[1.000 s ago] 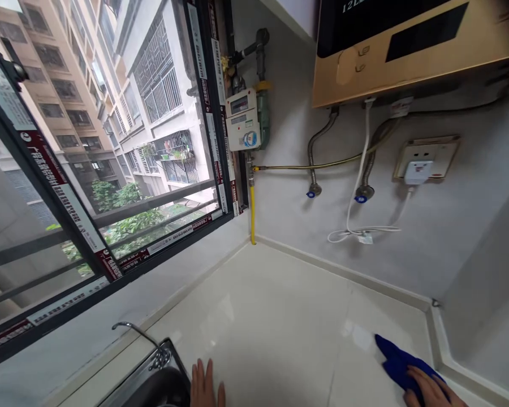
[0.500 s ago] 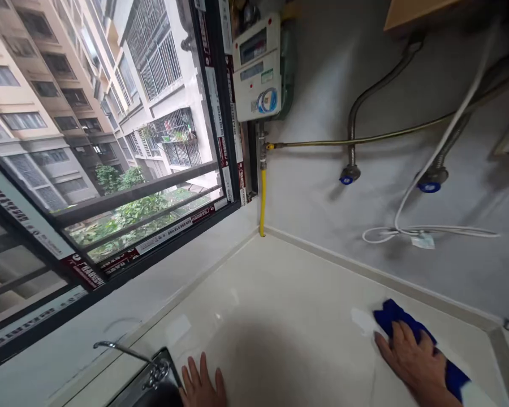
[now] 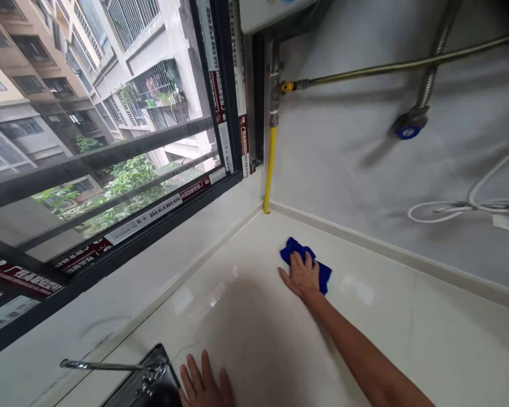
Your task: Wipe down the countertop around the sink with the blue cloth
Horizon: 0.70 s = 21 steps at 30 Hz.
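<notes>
A dark blue cloth [image 3: 297, 249] lies on the pale, glossy countertop [image 3: 365, 339], not far from the back corner. Pressed flat over it is my right hand [image 3: 304, 276], its fingers spread across the fabric and the arm stretched forward from the lower right. My left hand [image 3: 206, 384] rests on the countertop at the bottom edge of the view, fingers apart and nothing in them. Just left of it stands the dark sink [image 3: 161, 362] with a chrome faucet [image 3: 106, 366].
A window frame [image 3: 152, 226] with label tape runs along the left. In the corner a yellow pipe [image 3: 270, 169] drops to the countertop. On the grey wall are a brass-coloured pipe [image 3: 390, 66], a blue-capped valve [image 3: 408, 132] and a looped white cable [image 3: 436, 212].
My right hand has slid the blue cloth left and away from me, toward the back corner. The camera has come closer to the corner. My left hand stays beside the sink.
</notes>
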{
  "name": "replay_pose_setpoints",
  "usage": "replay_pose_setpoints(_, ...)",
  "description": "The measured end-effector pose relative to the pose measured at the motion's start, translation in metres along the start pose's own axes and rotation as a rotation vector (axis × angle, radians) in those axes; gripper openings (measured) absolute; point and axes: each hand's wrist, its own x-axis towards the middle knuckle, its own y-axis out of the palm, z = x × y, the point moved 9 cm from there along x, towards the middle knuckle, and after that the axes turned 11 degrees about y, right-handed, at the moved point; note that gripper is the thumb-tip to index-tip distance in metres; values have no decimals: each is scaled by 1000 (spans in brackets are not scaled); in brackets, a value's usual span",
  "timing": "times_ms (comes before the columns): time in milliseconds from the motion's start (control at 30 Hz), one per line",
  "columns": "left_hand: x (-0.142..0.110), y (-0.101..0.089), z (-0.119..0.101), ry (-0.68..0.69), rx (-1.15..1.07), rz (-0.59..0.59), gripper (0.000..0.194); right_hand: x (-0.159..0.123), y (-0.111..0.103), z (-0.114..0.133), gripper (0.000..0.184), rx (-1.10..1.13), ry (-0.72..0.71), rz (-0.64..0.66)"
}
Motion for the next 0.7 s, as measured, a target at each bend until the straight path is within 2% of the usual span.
replay_pose_setpoints(100, -1, 1, 1, -4, 6, 29, 51, -11, 6, 66, 72, 68, -95, 72)
replay_pose_setpoints(200, -1, -2, 0, 7, -1, 35, 52, -42, 8, 123, 69, 141, -225, 163)
replay_pose_setpoints(333, -1, -5, 5, -19, -30, -12, 49, -102, 6, 173, 68, 224, -419, 288)
replay_pose_setpoints(400, -2, -3, 7, -2, -38, -45, 48, -132, 0, 184, 66, 263, -500, 329)
replay_pose_setpoints(500, -4, 4, 11, 24, -61, -93, 49, -173, -13, 183, 61, 341, -590, 368)
replay_pose_setpoints(600, -4, 12, 21, -42, -146, -99, 51, -208, -25, 167, 55, 415, -636, 391)
replay_pose_setpoints(700, -1, 14, 28, -112, -229, -54, 55, -237, -35, 142, 48, 470, -647, 374)
